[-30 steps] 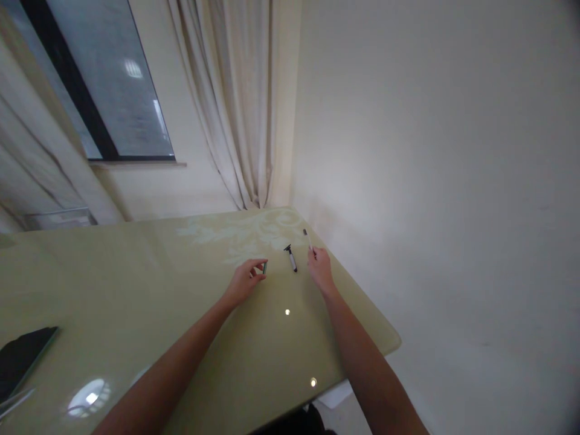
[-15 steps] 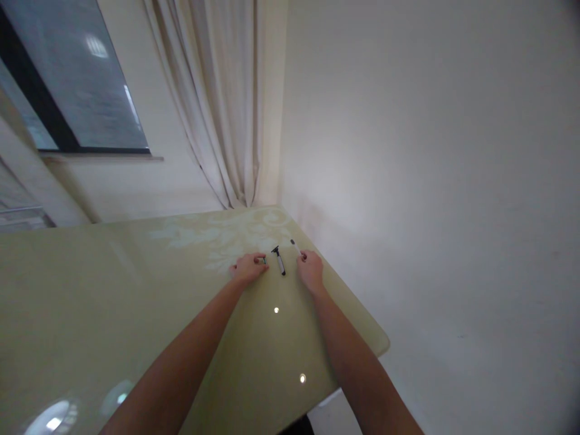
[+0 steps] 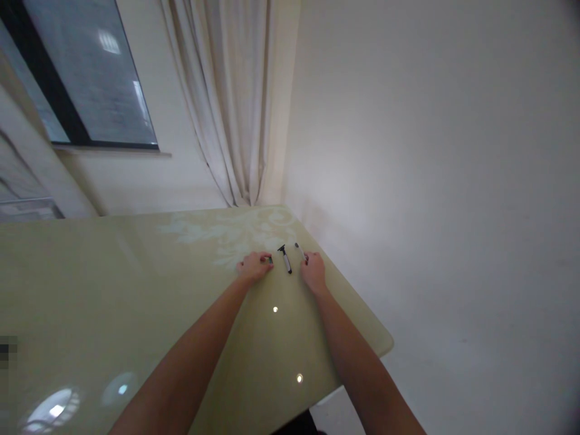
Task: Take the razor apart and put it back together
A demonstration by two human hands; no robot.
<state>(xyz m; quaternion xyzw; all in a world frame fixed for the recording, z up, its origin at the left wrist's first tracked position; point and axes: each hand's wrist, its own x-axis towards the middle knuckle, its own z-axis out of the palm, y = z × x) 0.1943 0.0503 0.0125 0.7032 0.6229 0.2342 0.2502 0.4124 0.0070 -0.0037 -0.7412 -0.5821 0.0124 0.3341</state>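
Observation:
A razor (image 3: pixel 286 260) with a black head and a grey-and-black handle lies on the glossy pale-green table (image 3: pixel 149 284) between my hands. My left hand (image 3: pixel 255 267) rests on the table left of the razor, thumb and fingers closed around a small dark-green item (image 3: pixel 270 260) too small to name. On the razor's other side, my right hand (image 3: pixel 313 271) pinches a toothbrush (image 3: pixel 300 250) by its white handle. Its small dark head points away from me, and my fingers hide its lower end.
A white wall (image 3: pixel 430 181) runs along the table's right edge. Beyond the far edge hang pale curtains (image 3: pixel 231 103) beside a dark-framed window (image 3: pixel 97 72). The table's rounded near corner (image 3: pixel 387 344) lies to the right of my right forearm.
The view has turned slightly left, so everything sits a little further right in the picture. The toothbrush's head is slightly nearer the razor. Both hands keep their grips.

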